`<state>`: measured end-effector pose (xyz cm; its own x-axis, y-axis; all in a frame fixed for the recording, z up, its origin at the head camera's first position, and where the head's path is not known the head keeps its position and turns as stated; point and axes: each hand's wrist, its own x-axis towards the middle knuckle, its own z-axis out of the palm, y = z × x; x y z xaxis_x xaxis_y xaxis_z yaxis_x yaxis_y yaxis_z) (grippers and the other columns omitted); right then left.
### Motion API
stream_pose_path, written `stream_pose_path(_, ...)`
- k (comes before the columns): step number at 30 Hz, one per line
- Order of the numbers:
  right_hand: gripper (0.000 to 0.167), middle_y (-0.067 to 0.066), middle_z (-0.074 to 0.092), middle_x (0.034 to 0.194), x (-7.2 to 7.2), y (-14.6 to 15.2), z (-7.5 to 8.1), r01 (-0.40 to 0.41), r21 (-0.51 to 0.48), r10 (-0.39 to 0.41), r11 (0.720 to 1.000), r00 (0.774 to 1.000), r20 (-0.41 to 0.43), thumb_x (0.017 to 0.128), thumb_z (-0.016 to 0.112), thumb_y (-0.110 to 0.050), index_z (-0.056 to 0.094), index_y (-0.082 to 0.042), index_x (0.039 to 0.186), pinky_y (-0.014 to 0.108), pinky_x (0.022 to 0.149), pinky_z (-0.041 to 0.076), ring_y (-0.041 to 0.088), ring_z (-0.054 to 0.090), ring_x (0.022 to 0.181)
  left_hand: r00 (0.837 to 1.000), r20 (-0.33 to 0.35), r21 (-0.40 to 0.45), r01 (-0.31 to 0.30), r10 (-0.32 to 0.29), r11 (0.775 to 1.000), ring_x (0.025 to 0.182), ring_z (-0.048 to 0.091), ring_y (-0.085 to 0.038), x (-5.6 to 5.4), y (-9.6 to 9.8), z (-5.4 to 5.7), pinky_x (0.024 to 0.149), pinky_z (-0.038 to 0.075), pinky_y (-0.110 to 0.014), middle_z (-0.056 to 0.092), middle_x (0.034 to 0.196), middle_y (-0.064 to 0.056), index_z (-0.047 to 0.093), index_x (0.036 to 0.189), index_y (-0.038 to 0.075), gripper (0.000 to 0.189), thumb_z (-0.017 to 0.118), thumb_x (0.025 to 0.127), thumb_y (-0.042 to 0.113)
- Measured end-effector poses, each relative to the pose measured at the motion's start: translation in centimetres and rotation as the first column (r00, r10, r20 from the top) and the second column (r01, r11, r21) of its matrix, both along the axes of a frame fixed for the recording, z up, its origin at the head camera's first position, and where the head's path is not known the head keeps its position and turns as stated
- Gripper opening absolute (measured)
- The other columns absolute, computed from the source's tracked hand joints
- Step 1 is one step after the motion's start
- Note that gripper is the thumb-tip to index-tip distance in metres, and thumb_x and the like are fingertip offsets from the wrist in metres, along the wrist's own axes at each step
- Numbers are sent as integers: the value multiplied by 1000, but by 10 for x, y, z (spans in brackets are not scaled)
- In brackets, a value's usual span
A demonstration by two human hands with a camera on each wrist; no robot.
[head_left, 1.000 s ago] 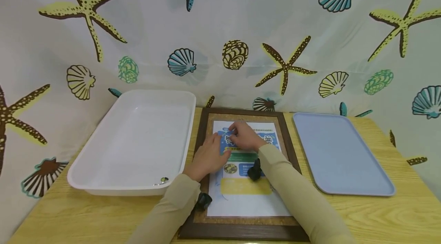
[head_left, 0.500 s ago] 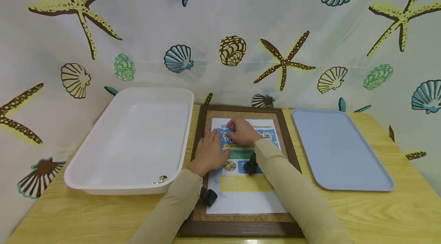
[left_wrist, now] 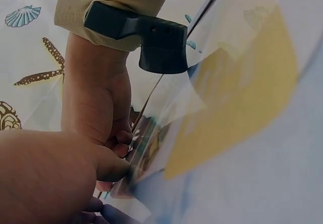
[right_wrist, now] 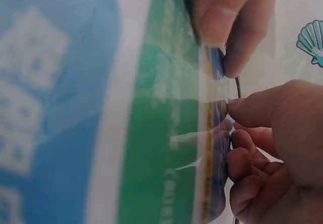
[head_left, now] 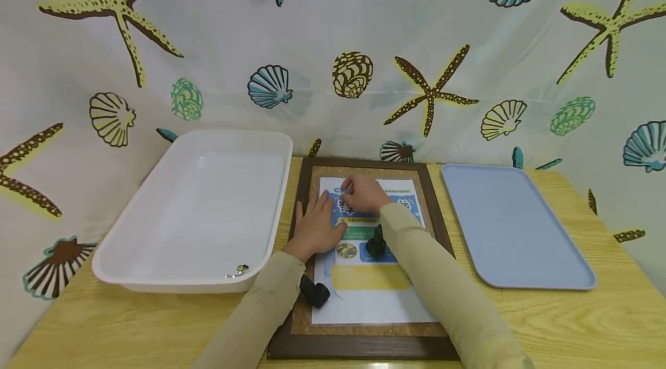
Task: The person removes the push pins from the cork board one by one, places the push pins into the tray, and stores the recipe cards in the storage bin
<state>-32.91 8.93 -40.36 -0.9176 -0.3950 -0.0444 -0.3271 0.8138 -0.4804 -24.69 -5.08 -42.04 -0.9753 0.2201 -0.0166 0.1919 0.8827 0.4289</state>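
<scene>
My left hand [head_left: 316, 227] lies on the left side of a printed sheet [head_left: 374, 308], with straight, spread fingers. The sheet, with blue, green and yellow blocks, rests on a dark-framed cork board [head_left: 366, 348]. At the sheet's upper left, my right hand [head_left: 365, 193] has curled fingers, thumb and forefinger pinched close to the paper. In the right wrist view, the right thumb [right_wrist: 247, 110] points at the sheet's edge beside the left hand [right_wrist: 222, 12]. I cannot tell what small thing the right fingertips pinch; the fingers hide it.
A deep white tray [head_left: 208, 201] stands left of the board, with a few small shiny bits [head_left: 240, 269] in its near corner. On the right lies a flat pale-blue tray [head_left: 512, 227]. A patterned cloth [head_left: 312, 28] hangs behind the wooden table [head_left: 567, 323].
The fingers of my left hand have spread wider. My right thumb has drawn closer to the forefinger, the hand staying at the sheet's upper left. The head view has shifted slightly.
</scene>
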Motion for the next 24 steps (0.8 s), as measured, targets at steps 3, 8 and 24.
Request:
stream_pose_path(3, 23, 12, 68, 101, 0, -1, 1, 6, 0, -6, 1000, 1000, 5, 93, 60, -17, 64, -3, 111, 36, 83, 52, 22, 64, 88, 1000, -14, 10, 2, -2, 1000, 148, 11, -38, -3, -2, -2, 117, 2, -59, 22, 159, -16, 36, 146, 1, 65, 53, 94, 37)
stream_pose_path(8, 20, 12, 68, 99, 0, -4, 3, 13, 2, -13, 1000, 1000, 0, 93, 60, -15, 65, -3, 108, 35, 83, 52, 22, 64, 87, 999, -42, 6, -5, 5, 1000, 147, 16, -36, -4, -4, -3, 118, 7, -58, 27, 157, -15, 40, 145, 3, 63, 54, 93, 37)
stream_pose_path(24, 16, 13, 69, 93, -2, -15, -2, -32, -30, 31, 999, 999, -31, 92, 59, -10, 68, 1, 99, 34, 76, 53, 22, 63, 79, 999, -40, 1, -14, 14, 1000, 147, 17, -35, -3, -10, -2, 118, 7, -57, 29, 157, -13, 40, 145, 4, 62, 53, 94, 35)
